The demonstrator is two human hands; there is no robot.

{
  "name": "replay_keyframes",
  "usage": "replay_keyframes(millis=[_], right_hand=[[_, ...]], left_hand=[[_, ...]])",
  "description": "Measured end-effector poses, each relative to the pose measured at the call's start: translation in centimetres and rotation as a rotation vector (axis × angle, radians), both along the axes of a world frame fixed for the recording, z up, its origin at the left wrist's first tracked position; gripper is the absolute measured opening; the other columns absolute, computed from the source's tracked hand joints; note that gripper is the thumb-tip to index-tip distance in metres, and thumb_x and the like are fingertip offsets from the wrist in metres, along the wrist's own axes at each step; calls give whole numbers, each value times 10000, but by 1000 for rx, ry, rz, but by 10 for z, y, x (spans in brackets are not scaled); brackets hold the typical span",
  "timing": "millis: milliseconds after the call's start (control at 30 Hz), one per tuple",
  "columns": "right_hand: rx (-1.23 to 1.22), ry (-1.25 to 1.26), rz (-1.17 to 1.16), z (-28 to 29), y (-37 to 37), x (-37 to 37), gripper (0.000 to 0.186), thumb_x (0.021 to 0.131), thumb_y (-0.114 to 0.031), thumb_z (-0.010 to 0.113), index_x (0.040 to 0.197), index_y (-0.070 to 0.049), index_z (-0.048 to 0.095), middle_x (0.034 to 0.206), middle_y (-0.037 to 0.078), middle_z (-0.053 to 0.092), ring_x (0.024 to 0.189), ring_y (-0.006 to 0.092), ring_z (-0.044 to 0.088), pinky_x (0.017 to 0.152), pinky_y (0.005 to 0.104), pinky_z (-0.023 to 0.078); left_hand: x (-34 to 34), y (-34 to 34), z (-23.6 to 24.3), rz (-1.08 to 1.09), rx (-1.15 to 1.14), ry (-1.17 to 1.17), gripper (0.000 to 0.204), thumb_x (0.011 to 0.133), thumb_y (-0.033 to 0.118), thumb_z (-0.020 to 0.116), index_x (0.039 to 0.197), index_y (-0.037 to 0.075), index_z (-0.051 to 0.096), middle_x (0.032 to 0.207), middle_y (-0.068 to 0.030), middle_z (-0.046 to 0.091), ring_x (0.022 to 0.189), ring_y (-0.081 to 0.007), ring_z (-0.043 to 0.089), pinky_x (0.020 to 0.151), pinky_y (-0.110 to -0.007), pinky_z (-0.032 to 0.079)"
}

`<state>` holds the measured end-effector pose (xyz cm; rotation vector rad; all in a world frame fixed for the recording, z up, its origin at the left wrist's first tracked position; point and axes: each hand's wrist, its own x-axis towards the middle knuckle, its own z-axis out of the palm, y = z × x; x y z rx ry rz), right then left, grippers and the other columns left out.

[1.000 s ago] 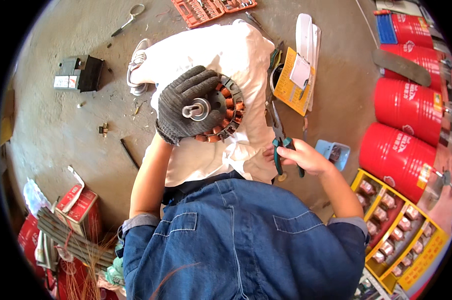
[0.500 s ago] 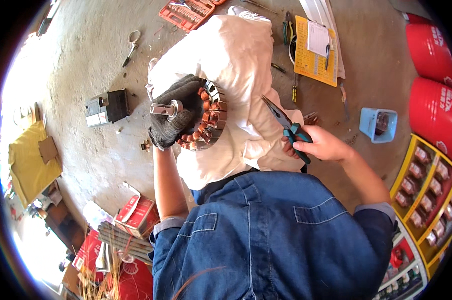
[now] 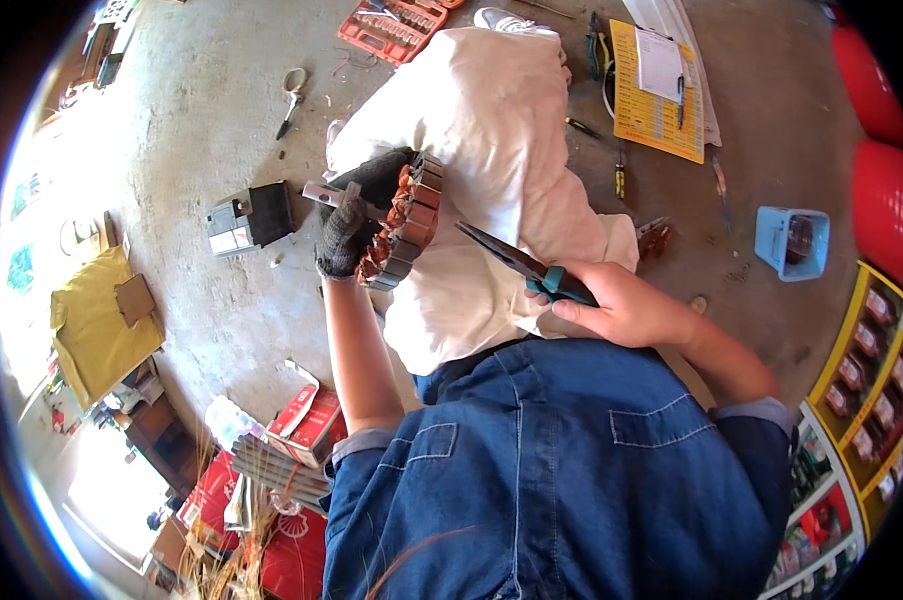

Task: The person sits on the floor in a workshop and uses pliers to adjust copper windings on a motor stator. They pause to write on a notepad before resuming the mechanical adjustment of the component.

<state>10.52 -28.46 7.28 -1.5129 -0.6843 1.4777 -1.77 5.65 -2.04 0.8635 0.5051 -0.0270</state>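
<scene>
My left hand (image 3: 344, 235), in a dark knit glove, grips a ring-shaped stator (image 3: 418, 225) with copper windings on its inner side and a metal rim outside. The ring is tilted almost edge-on above my lap. A silver cylindrical metal piece (image 3: 324, 193) sticks out by the glove's fingers; how it is held is partly hidden. My bare right hand (image 3: 612, 300) is closed round the dark green handles of needle-nose pliers (image 3: 517, 262). Their pointed jaws reach toward the stator but stay apart from it. Pale trousers (image 3: 482, 130) lie beneath both tools.
A black box-shaped battery (image 3: 262, 215) stands on the floor at left. An orange socket set (image 3: 392, 28) lies ahead, with a yellow board (image 3: 662, 100), screwdrivers and pliers to its right. A blue bin (image 3: 792, 243), red drums (image 3: 887, 210) and a yellow shelf rack (image 3: 862, 370) are at right.
The stator has turned from showing its open face to nearly edge-on. My right hand has brought the pliers leftward, closer to it, and their jaws now point more to the left.
</scene>
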Motion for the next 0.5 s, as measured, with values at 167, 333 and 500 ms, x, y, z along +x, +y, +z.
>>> replay_keyframes(millis=[167, 333, 500], right_hand=[[118, -109, -92, -7, 20, -15, 276, 942, -152, 610, 1150, 23, 565, 940, 177, 643, 873, 283, 622, 804, 364, 476], [131, -190, -61, -2, 38, -22, 326, 950, -126, 603, 1222, 43, 541, 979, 146, 644, 886, 218, 608, 826, 330, 471], [127, -147, -107, -2, 48, -25, 342, 945, -125, 603, 1234, 42, 531, 970, 144, 633, 875, 219, 600, 821, 329, 470]], left_hand=[[11, -7, 13, -59, 66, -174, 519, 979, 303, 473, 1339, -71, 467, 1292, -210, 579, 1107, -313, 624, 973, -414, 511], [8, -8, 8, 92, 180, 9, 440, 983, 242, 448, 1240, -95, 564, 1195, -217, 640, 1030, -278, 662, 904, -401, 552], [9, -16, 18, 86, 173, -118, 615, 926, 395, 560, 1262, -120, 538, 1207, -228, 637, 1038, -309, 664, 886, -439, 566]])
